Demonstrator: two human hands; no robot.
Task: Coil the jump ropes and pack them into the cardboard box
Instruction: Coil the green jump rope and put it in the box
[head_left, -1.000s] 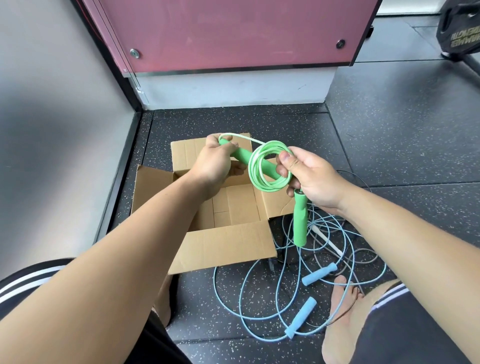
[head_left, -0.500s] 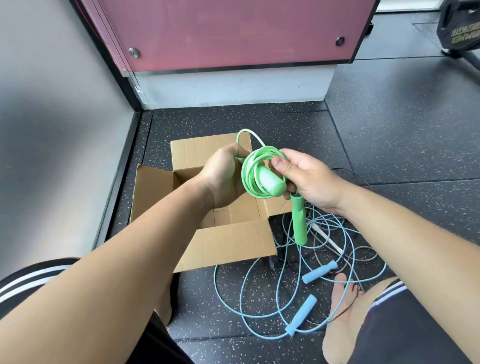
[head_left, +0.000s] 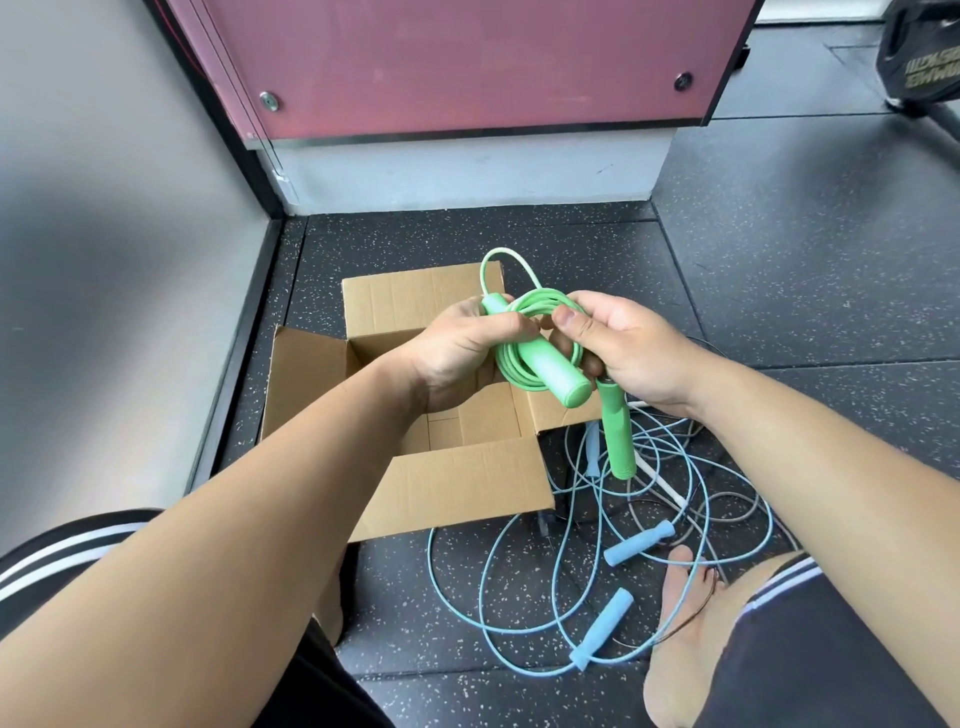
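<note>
- The floor (head_left: 779, 270) is dark speckled rubber, running back to a pink panel (head_left: 467, 62) on a pale base, with a grey wall (head_left: 104, 208) along its left edge.
- The cardboard box (head_left: 457, 483) stands open near the floor's back-left corner, flaps spread.
- Loose blue jump ropes (head_left: 602, 636) sprawl on the floor just right of the box, beside a bare foot (head_left: 680, 649).
- The green jump rope (head_left: 511, 364) is held in the air above the box's right flap, wound in a tight coil.
- The left hand (head_left: 457, 353) is curled round the coil and the top of the upper handle (head_left: 545, 364), thumb laid across.
- The right hand (head_left: 623, 343) pinches the coil's far side between thumb and fingers; the lower handle (head_left: 618, 441) hangs down beneath it.
- A second ago the upper handle lay crosswise behind the coil; it has since been pushed through the loops, and now its blunt end sticks out towards the lower right.
- The hands have drawn closer together.
</note>
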